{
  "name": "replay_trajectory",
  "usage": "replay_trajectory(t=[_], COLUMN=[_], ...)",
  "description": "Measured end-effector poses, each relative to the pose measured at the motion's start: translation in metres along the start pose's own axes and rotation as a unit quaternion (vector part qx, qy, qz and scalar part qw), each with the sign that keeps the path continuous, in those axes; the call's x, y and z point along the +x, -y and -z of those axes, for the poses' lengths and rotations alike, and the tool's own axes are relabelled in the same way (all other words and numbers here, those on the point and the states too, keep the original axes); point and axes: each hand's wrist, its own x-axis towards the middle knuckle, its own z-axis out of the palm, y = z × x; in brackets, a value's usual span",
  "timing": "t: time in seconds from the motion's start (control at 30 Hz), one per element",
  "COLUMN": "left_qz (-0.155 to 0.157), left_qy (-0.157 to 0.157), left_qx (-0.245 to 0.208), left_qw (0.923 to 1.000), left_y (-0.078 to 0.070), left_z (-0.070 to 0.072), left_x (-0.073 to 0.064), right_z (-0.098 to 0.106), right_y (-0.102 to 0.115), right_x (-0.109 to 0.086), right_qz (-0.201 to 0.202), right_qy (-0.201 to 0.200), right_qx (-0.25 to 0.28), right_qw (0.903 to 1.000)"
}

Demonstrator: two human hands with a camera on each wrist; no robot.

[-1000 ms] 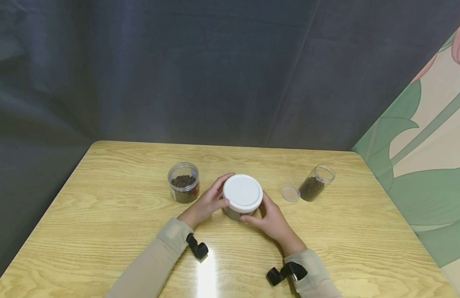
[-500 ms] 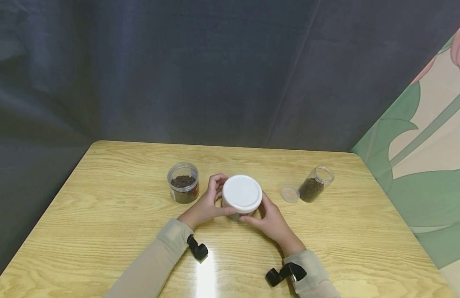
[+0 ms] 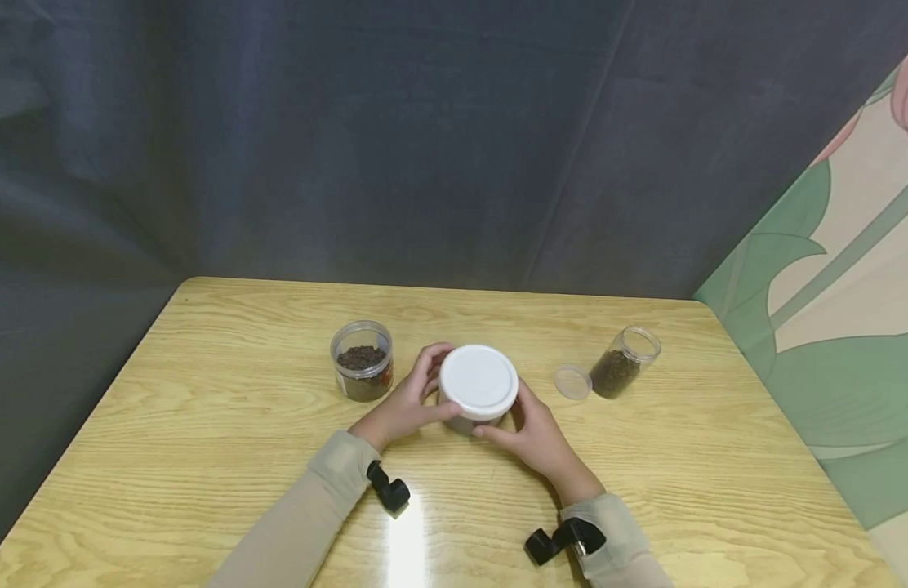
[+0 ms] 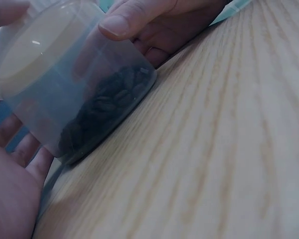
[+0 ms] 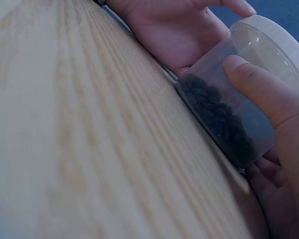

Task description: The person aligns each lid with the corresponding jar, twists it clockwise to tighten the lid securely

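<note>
One clear jar (image 5: 246, 112), lidded, centre of the head view, standing on the wood-grain counter (image 3: 241, 425), dark pieces (image 5: 214, 112) in its lower part. Two hands, apart from each other: the left hand (image 3: 407, 402) grips the rim of the white lid (image 3: 479, 377), thumb at the near edge; the right hand (image 3: 531, 433) is clamped round the jar's side. Left of centre: one open tub (image 3: 362, 387), dark granules (image 3: 361, 358) inside. Right of centre: one open cylinder (image 3: 623, 363), partly filled, a clear disc (image 3: 572, 381) just beside it. Top of frame: dark curtain (image 3: 395, 163).
</note>
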Motion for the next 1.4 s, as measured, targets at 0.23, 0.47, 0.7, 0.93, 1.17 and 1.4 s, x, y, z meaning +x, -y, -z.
replay_trajectory(t=[0.23, 0.47, 0.7, 0.93, 1.17, 1.4], left_qz=[-0.009, 0.003, -0.006, -0.003, -0.005, 0.005], left_qy=[0.023, 0.015, -0.003, -0.006, 0.008, 0.015], left_qx=[-0.016, -0.025, -0.014, 0.000, -0.015, -0.027], left_qw=[0.9996, 0.9996, 0.9999, 1.0000, 0.9998, 0.9995], left_y=[0.0024, 0.0009, -0.0002, -0.0023, -0.0030, -0.0001], left_z=[0.0008, -0.0006, -0.0021, -0.0018, 0.0001, 0.0000], left_x=[0.0002, -0.0001, 0.0020, 0.0031, 0.0043, 0.0008], right_z=[0.0003, 0.0007, 0.0013, 0.0026, 0.0029, 0.0007], right_y=[0.0001, 0.0007, 0.0021, 0.0038, 0.0041, 0.0029], right_x=[-0.0006, -0.0011, 0.0002, 0.0009, 0.0015, 0.0008], right_qz=[0.001, 0.001, 0.001, 0.002, 0.005, 0.006], right_qy=[0.001, 0.000, -0.001, 0.001, 0.000, 0.004], right_qx=[0.000, 0.003, 0.008, 0.009, 0.010, 0.018], right_qw=[1.0000, 1.0000, 1.0000, 1.0000, 0.9999, 0.9998])
